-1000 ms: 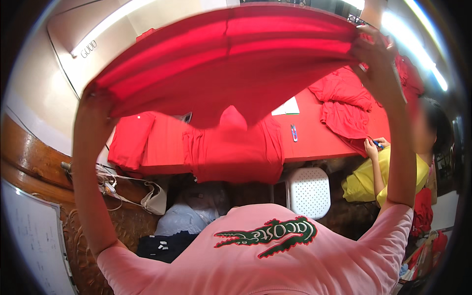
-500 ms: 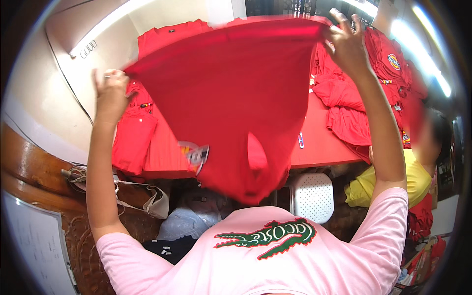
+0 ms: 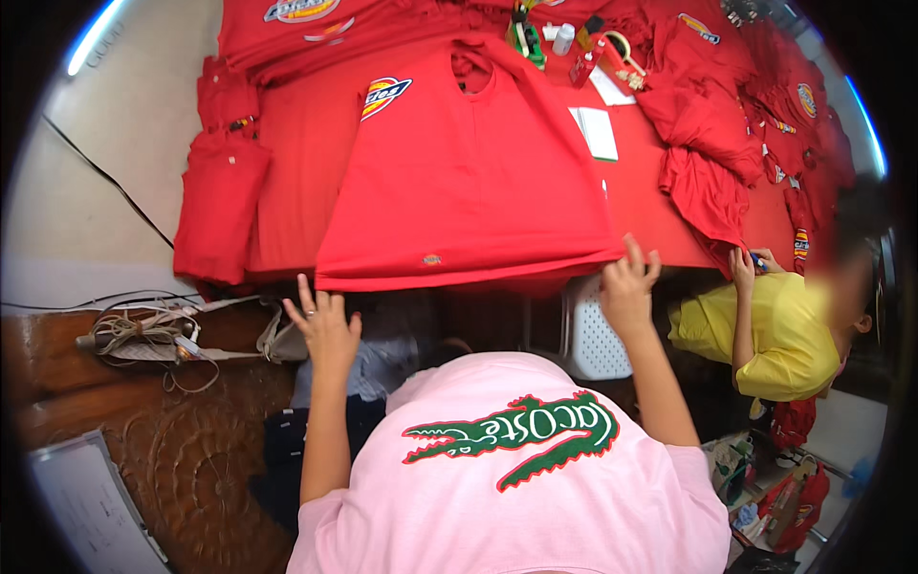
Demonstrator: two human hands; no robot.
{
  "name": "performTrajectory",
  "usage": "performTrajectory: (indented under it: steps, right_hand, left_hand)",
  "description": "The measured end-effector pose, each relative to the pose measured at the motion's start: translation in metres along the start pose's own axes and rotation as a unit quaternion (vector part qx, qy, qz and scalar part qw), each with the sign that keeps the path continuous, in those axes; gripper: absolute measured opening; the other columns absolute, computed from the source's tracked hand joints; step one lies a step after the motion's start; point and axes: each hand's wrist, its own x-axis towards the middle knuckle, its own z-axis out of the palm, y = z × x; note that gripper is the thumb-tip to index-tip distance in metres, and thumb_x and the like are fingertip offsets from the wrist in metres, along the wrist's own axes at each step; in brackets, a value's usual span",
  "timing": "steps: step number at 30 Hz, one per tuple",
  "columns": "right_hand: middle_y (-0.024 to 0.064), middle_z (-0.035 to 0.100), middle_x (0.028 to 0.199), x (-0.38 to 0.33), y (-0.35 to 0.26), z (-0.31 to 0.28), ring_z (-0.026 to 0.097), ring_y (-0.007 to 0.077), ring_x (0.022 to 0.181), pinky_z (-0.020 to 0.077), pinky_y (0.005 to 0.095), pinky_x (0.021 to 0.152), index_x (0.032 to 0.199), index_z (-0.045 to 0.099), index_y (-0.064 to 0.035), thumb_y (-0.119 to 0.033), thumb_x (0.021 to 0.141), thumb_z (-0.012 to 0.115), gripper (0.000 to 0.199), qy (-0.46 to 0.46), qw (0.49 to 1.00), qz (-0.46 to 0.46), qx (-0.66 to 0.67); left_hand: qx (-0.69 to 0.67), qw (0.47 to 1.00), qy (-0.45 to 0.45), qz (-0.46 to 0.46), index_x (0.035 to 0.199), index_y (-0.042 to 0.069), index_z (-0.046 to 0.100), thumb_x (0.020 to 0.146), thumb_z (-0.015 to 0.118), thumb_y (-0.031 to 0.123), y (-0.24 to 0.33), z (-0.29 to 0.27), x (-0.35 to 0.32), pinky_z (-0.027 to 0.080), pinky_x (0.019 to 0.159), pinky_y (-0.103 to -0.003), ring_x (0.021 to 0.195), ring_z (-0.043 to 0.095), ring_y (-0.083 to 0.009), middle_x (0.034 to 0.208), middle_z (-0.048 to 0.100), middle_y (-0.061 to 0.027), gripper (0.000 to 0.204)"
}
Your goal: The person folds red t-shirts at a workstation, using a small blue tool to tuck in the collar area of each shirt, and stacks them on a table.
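A red T-shirt point(image 3: 469, 196) lies spread on the red-covered table point(image 3: 295, 182), its neckline toward the far side and its hem along the near edge. A colourful patch shows at its upper left, and a small label sits near the hem. Below the hem's left corner is my left hand point(image 3: 330, 330), open, with fingers spread and a ring on one of them. At the right corner my right hand point(image 3: 628, 292) also has its fingers apart, the tips at the hem. Whether the fingertips still touch the cloth is hard to tell.
Folded red garments point(image 3: 220, 206) lie at left; more red shirts point(image 3: 703, 124) are heaped at right. Beyond the shirt are a white bottle point(image 3: 563, 38), a tape dispenser point(image 3: 612, 59) and a white pad point(image 3: 597, 132). A co-worker in yellow point(image 3: 779, 340) works at right, near a white stool point(image 3: 598, 335).
The T-shirt has come down from mid-air, where both hands held it by its edge, and now lies flat on the table. Both hands have moved down toward me and their fingers have opened.
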Motion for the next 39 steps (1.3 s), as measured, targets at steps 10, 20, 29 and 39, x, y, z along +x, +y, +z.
performTrajectory:
  steps: [10,20,29,39]
  right_hand:
    - [0.014,0.074,0.097,-0.052,-0.041,0.066,0.069,0.0284,0.106,0.0463,0.0457,0.104,0.103,0.074,-0.0045,0.0,0.086,0.064,0.021,-0.098,0.892,0.178,0.404]
    - [0.0161,0.037,0.164,0.199,-0.098,0.145,0.034,0.0342,0.152,0.0274,0.0495,0.124,0.157,0.039,-0.0074,-0.03,0.103,0.058,0.062,-0.033,0.983,-0.055,0.171]
    - [0.0167,0.033,0.166,0.229,-0.017,0.182,0.029,0.0337,0.155,0.0223,0.0499,0.126,0.161,0.036,-0.0169,-0.045,0.105,0.05,0.064,0.001,0.967,0.221,0.13]
    - [0.0146,0.051,0.151,0.234,-0.001,0.197,0.043,0.0324,0.142,0.0272,0.0512,0.119,0.151,0.049,-0.0118,-0.031,0.102,0.059,0.054,0.168,0.923,0.335,0.09]
  left_hand:
    - [-0.282,0.903,-0.319,-0.067,0.113,0.005,0.072,0.088,0.074,0.022,-0.008,0.08,-0.017,0.042,0.111,-0.049,0.129,0.059,-0.033,0.12,0.071,-0.0155,0.03]
    - [-0.163,0.954,0.006,0.252,0.159,0.016,0.04,0.098,0.059,0.051,0.112,0.121,0.235,0.016,0.126,-0.057,0.156,0.025,-0.0335,0.167,0.033,-0.01,0.073]
    - [-0.156,0.982,0.037,0.096,0.159,0.019,0.041,0.104,0.049,0.053,0.043,0.139,0.287,0.01,0.125,-0.062,0.157,0.023,-0.034,0.169,0.03,-0.0072,0.065]
    - [-0.185,0.977,0.074,0.073,0.158,0.016,0.042,0.104,0.054,0.046,0.04,0.143,0.29,0.015,0.125,-0.058,0.156,0.024,-0.0349,0.168,0.03,-0.0145,0.063]
